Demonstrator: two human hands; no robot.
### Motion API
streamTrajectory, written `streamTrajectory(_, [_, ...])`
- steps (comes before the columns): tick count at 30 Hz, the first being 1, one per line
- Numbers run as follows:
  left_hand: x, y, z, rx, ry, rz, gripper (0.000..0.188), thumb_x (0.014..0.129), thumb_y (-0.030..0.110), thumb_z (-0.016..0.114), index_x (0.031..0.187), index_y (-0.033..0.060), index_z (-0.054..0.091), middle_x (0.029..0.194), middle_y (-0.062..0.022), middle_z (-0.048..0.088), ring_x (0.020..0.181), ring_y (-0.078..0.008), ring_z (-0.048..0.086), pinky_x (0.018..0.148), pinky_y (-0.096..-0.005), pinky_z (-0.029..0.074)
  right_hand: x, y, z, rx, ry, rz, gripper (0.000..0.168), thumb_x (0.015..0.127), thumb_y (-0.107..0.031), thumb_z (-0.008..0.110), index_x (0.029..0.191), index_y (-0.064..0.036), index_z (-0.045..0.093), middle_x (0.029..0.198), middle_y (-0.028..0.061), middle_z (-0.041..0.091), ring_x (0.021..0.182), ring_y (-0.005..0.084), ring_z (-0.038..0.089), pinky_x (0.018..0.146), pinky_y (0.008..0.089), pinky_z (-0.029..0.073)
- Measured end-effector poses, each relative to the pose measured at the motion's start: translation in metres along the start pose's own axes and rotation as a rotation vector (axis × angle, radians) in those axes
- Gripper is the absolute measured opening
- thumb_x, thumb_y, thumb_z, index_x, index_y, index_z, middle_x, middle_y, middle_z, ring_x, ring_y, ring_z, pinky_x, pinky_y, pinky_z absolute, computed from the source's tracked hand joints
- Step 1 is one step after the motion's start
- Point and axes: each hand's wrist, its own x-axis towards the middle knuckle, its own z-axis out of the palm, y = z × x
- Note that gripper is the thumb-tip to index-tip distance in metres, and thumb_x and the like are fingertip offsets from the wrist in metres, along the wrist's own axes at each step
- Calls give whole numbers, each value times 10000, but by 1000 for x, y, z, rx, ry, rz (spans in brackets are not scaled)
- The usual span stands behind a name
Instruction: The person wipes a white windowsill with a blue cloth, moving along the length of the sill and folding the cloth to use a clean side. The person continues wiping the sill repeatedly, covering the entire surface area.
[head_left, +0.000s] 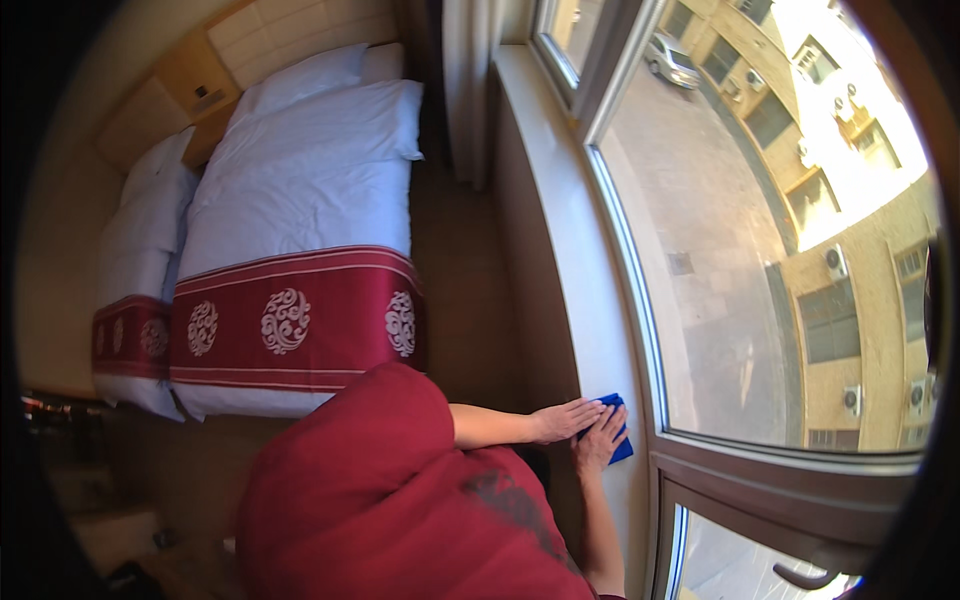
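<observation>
A folded blue cloth (621, 445) lies on the white windowsill (581, 289), close to the window frame. My right hand (598, 444) presses on the cloth from above, its fingers spread over it. From the room side my left hand (564, 420) reaches in, with its fingertips on the cloth's near edge, right against the fingers of my right hand. Part of the cloth is hidden under both hands.
Beside the sill runs a large window pane (697, 262) with a white and brown frame. Lower right is a window handle (804, 577). A curtain (469, 97) hangs at the sill's far end. Two beds with white bedding (307, 187) and red runners (244, 326) stand behind.
</observation>
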Motion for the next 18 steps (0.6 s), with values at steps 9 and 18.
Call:
streamTrajectory(9, [17,-138,-7,13,-267,-286,951,806,361,710,1561,-62,314,1659,-209,282,1560,-337,228,1276,-461,162,157,-87,4,-8,-11,-49,691,1019,-326,498,1589,11,302,1674,256,211,1573,404,155,1239,589,122])
streamTrajectory(18, [25,-291,-5,-5,-348,-444,965,806,323,716,1577,-55,276,1679,-212,229,1574,-347,181,1277,-464,164,304,-171,2,63,-66,-77,701,1008,-305,506,1593,14,290,1666,281,204,1568,431,142,1217,631,155])
